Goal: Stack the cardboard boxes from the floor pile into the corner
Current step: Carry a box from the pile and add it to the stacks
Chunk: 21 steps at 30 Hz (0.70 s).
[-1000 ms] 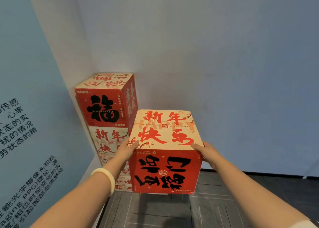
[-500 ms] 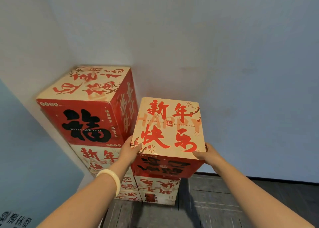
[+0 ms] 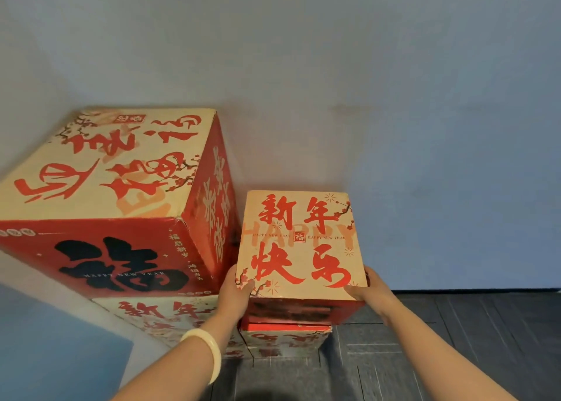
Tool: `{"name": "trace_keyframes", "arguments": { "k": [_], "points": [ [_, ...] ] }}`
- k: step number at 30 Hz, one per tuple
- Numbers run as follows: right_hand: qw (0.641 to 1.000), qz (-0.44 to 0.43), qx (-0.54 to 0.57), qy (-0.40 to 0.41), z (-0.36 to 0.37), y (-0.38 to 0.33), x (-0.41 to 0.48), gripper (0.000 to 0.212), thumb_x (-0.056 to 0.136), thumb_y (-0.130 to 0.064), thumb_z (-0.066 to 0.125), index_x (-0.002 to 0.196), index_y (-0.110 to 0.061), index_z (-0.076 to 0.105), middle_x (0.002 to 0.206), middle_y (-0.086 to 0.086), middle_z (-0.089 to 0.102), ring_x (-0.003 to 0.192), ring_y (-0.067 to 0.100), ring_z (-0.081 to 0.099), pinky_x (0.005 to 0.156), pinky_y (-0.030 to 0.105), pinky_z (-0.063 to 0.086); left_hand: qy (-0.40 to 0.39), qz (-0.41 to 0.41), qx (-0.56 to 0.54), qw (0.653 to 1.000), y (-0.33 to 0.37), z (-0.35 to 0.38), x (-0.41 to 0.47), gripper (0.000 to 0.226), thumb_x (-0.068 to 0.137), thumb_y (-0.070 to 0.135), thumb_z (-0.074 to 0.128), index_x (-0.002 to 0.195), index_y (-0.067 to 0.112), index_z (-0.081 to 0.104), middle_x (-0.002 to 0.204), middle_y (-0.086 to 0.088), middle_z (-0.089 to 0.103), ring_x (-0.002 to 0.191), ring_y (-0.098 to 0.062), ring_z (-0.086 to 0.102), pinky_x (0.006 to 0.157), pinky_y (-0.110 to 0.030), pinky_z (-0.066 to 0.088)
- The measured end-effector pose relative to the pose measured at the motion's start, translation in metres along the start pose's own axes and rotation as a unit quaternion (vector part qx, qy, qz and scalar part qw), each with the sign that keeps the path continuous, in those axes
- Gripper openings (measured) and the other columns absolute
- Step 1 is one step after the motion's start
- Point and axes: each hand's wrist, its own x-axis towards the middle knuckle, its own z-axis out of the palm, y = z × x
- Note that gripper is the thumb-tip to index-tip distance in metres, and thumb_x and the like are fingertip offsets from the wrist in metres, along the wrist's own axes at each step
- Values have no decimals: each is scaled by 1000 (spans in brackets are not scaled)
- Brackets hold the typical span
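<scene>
Gripping the "HAPPY NEW YEAR" box point(image 3: 299, 245) — left hand point(image 3: 233, 297), right hand point(image 3: 368, 291).

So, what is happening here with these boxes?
A person holds a red and cream box with both hands, the left hand and the right hand gripping its near corners. It sits on or just above a lower box, right beside the taller stack in the corner. The hands have not let go yet.

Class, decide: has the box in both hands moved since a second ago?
Yes: the held box has gone toward the wall, now beside the corner stack, over a lower box.
</scene>
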Motion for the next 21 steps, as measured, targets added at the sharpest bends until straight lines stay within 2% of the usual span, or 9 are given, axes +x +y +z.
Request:
{"name": "trace_keyframes", "arguments": {
  "k": [8, 15, 21],
  "points": [
    [1000, -3, 19, -17, 6, 5, 16, 47, 84, -15, 68, 120, -25, 40, 111, 0, 59, 108, 23, 57, 88, 40, 51, -1, 3, 6, 1000, -12, 7, 18, 39, 92, 5, 52, 130, 11, 46, 124, -8, 59, 114, -23, 53, 91, -30, 41],
    [1000, -3, 21, -21, 11, 18, 22, 54, 83, -19, 69, 129, -24, 42, 118, 2, 62, 108, 23, 59, 93, 47, 51, -13, 10, 2, 1000, -25, 4, 19, 40, 93, 10, 52, 132, 12, 42, 124, -5, 57, 117, -23, 53, 94, -33, 42],
    [999, -16, 37, -17, 7, 20, 26, 55, 84, -17, 69, 131, -22, 41, 111, -2, 62, 105, 20, 59, 80, 33, 52, -17, 9, -11, 1000, -27, 10, 22, 42, 94, 12, 51, 135, 16, 40, 127, -3, 56, 120, -22, 52, 99, -37, 43]
  ]
}}
